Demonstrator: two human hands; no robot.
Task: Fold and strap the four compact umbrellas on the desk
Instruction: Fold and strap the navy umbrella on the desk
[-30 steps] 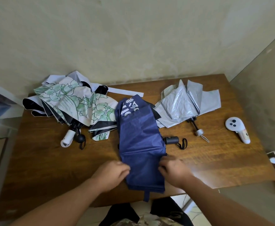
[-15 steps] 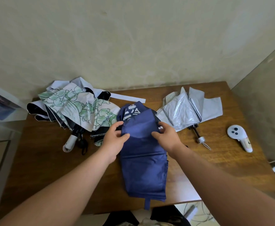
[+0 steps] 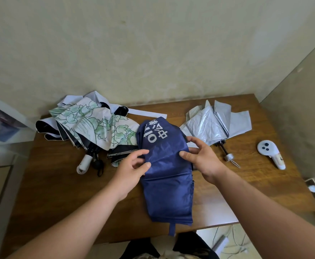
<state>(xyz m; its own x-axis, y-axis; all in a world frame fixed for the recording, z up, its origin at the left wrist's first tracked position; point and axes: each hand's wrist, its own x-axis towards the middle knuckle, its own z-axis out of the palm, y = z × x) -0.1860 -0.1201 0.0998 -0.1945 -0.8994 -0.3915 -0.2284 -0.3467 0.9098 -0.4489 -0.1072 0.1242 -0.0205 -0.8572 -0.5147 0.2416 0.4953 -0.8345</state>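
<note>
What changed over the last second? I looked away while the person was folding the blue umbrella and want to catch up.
Both hands went from the near end of the navy blue fabric umbrella up to its middle. The left hand now touches its left edge; the right hand holds its right edge with spread fingers. The green floral umbrella, silver umbrella and white controller stayed put.

Soft, even daylight with faint shadows; wide-angle bending curves the worktop edges, and the corners blur slightly.
</note>
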